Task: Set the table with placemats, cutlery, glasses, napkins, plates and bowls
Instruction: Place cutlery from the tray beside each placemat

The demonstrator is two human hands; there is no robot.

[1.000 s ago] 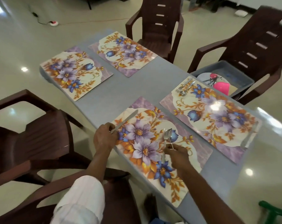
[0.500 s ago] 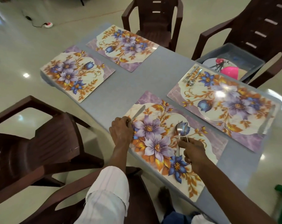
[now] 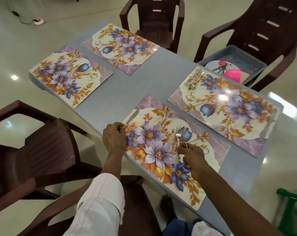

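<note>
**Status.** The left hand (image 3: 113, 138) grips the handle of the plain steel table knife (image 3: 131, 117), fingers curled around it. The blade points away from the person along the left edge of the near floral placemat (image 3: 212, 145). The frame does not show whether the blade rests flat.

The right hand (image 3: 192, 155) pinches the handles of the steel fork (image 3: 178, 133) and the steel spoon (image 3: 186, 134) between thumb and fingertips. Both heads lie over the right half of the same placemat.

**Change.** Compared with one second ago, both hands remain at the same positions on the placemat. The fork and spoon heads, previously overlapped, now stand slightly fanned apart. The knife stays in the grip at the left edge.

**Meaning for the task.** This is judged to be final alignment of cutlery for the second setting, with release not yet made. The far-right floral placemat (image 3: 229, 114) already carries a fork-and-spoon pair (image 3: 193, 80). The two placemats on the left of the grey table (image 3: 127, 92) have still to be furnished. The remaining tableware sits in the grey plastic bin (image 3: 258, 65) on a chair.
</note>
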